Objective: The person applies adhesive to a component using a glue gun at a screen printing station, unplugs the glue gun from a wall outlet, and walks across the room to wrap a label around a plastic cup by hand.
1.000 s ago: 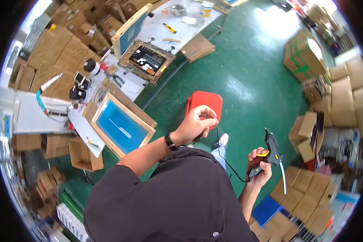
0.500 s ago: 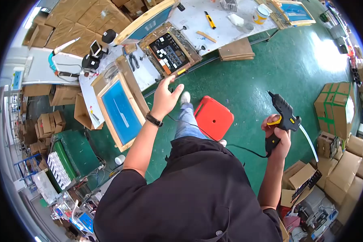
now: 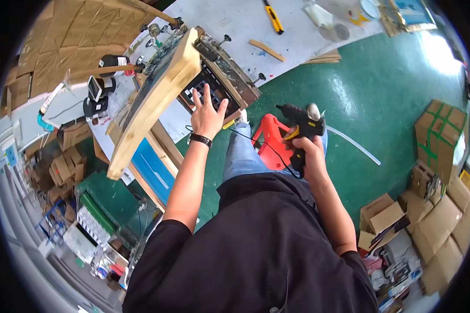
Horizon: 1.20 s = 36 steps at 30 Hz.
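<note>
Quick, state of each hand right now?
Left hand: open, spread, nothing visible in it.
Right hand: closed, holding the black hot glue gun.

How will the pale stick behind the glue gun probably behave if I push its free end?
The pale stick would probably flex, since it appears slightly curved. It looks slender, so it is likely light. Pushing might also turn the glue gun, because only the right hand holds it.

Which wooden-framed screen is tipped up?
The raised screen nearest the left hand; the blue screen partly behind it and the far screen at upper right lie flatter.
</note>
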Tool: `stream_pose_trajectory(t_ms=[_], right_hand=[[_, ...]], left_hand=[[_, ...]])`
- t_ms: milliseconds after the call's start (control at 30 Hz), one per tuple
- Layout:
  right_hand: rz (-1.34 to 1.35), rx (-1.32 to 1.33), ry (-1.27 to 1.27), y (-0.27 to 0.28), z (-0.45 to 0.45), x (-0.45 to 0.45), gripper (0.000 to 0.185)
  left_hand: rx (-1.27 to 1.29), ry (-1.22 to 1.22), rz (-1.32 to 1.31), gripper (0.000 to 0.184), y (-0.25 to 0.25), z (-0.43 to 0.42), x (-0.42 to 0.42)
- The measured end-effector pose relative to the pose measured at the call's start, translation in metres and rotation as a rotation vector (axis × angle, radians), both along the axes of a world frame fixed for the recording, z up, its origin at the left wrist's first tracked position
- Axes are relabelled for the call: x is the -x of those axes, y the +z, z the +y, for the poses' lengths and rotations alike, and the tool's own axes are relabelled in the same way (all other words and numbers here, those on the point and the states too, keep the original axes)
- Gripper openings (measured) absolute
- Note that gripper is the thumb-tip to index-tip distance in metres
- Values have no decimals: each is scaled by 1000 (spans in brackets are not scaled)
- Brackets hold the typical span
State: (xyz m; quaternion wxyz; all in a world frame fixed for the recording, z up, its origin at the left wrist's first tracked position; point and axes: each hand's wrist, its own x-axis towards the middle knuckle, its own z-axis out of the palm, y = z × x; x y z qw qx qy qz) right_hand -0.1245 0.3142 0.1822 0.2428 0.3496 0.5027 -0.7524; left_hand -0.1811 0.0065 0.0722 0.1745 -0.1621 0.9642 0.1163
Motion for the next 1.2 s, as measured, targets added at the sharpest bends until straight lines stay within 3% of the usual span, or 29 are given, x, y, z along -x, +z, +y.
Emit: stream_pose_trajectory(t_ms=[267, 500, 733, 1200], right_hand=[[2, 131, 295, -90, -38, 152, 20], [120, 203, 423, -152, -139, 226, 10], [104, 130, 432, -155, -180, 253, 11], [78, 150, 466, -162, -174, 232, 15]], left_hand=[[69, 50, 62, 84, -25, 19, 13], [80, 31, -29, 89, -13, 17, 17], [45, 57, -64, 90, -8, 17, 23], [22, 68, -46, 93, -6, 17, 22]])
